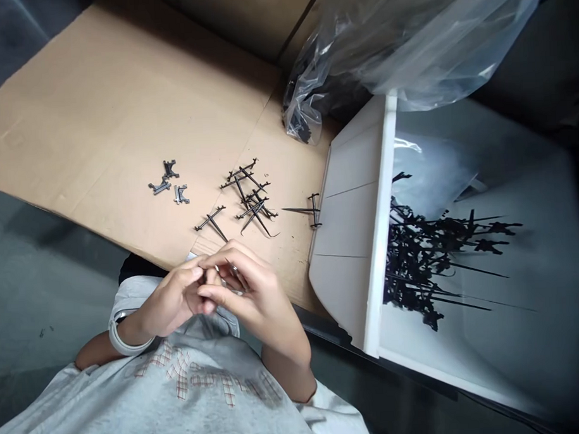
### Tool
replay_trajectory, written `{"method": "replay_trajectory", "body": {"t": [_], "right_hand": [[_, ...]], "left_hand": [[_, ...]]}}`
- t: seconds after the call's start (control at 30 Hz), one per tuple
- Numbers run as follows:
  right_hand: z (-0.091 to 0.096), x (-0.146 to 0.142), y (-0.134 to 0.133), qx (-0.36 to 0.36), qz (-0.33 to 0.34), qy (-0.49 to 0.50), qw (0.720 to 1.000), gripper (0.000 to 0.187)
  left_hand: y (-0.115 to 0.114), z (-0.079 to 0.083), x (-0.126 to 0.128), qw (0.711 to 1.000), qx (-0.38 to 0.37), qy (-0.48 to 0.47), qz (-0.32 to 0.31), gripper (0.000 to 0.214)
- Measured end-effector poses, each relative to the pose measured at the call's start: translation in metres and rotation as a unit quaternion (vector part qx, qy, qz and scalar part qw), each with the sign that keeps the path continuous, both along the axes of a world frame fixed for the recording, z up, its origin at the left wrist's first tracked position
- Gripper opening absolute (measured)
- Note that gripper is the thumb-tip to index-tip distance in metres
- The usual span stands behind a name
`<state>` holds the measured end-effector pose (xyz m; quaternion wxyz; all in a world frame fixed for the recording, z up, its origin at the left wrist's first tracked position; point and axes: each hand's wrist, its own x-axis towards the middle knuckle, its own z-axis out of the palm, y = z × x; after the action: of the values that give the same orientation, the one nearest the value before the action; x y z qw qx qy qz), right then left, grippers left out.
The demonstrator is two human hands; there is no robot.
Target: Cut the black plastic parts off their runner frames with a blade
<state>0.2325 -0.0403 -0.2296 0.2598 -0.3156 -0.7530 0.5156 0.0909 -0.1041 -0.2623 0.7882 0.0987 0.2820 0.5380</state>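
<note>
Overlapping, fingers bent, your left hand (176,298) and right hand (254,285) hide whatever they may grip; can't tell. Three clips (160,185) on cardboard (101,122) look done; branched pieces (255,207) and the heap (414,263) in the bin (385,207) seem left.

A brown cardboard sheet (77,117) covers the work surface, and a thin crease runs across it. On the right side stands a white plastic bin (387,220), whose outer wall meets the cardboard and carries thin dark lines. Inside this bin lies a crumpled clear film (423,177). Above the far end of the bin, a large transparent plastic bag (435,41) is bunched; its lower corner reaches the cardboard. At the left, below the sheet's edge, the grey floor (44,276) is visible.
</note>
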Motion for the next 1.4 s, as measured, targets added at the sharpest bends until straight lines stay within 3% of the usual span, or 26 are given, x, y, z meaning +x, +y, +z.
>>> {"method": "replay_trajectory", "body": {"t": [0.13, 0.27, 0.43, 0.53, 0.6, 0.7, 0.8, 0.9, 1.0, 1.2, 1.33, 1.4], "right_hand": [[-0.005, -0.030, 0.030, 0.082, -0.035, -0.100, 0.991, 0.024], [-0.018, -0.070, 0.070, 0.143, 0.024, -0.290, 0.946, 0.041], [-0.023, -0.087, 0.096, 0.147, 0.073, -0.300, 0.940, 0.024], [-0.011, -0.075, 0.089, 0.130, 0.079, -0.248, 0.957, 0.024], [0.000, -0.062, 0.078, 0.061, 0.086, -0.125, 0.987, 0.030], [0.012, -0.045, 0.058, -0.001, 0.083, -0.002, 0.997, 0.036], [0.012, -0.034, 0.043, -0.001, 0.047, 0.027, 0.999, 0.037], [0.005, -0.024, 0.032, -0.017, 0.031, 0.047, 0.998, 0.038], [0.004, -0.013, 0.021, 0.015, 0.014, 0.026, 0.999, 0.040], [0.015, 0.007, 0.003, 0.163, 0.035, -0.041, 0.985, 0.046], [0.016, 0.012, -0.002, 0.230, 0.025, -0.001, 0.973, 0.052], [0.016, 0.014, -0.004, 0.254, 0.022, 0.016, 0.967, 0.042]], "left_hand": [[0.003, 0.002, -0.023, 0.996, -0.038, -0.030, 0.070, 0.036], [0.006, 0.003, -0.044, 0.989, -0.037, -0.022, 0.145, 0.034], [0.008, -0.004, -0.053, 0.981, -0.055, -0.062, 0.178, 0.025], [0.011, -0.009, -0.053, 0.975, -0.072, -0.061, 0.199, 0.024], [0.013, -0.012, -0.050, 0.977, -0.070, -0.052, 0.192, 0.025], [0.016, -0.012, -0.044, 0.990, -0.034, -0.044, 0.132, 0.027], [0.020, -0.009, -0.037, 0.998, 0.000, -0.040, 0.053, 0.031], [0.024, -0.006, -0.031, 0.999, 0.029, -0.043, 0.017, 0.034], [0.025, -0.003, -0.025, 0.998, 0.043, -0.027, 0.032, 0.034], [0.017, 0.010, -0.016, 0.996, 0.040, 0.023, 0.079, 0.031], [0.012, 0.020, -0.011, 0.995, 0.068, 0.034, 0.068, 0.030], [0.010, 0.024, -0.008, 0.992, 0.088, 0.058, 0.068, 0.032]]}}
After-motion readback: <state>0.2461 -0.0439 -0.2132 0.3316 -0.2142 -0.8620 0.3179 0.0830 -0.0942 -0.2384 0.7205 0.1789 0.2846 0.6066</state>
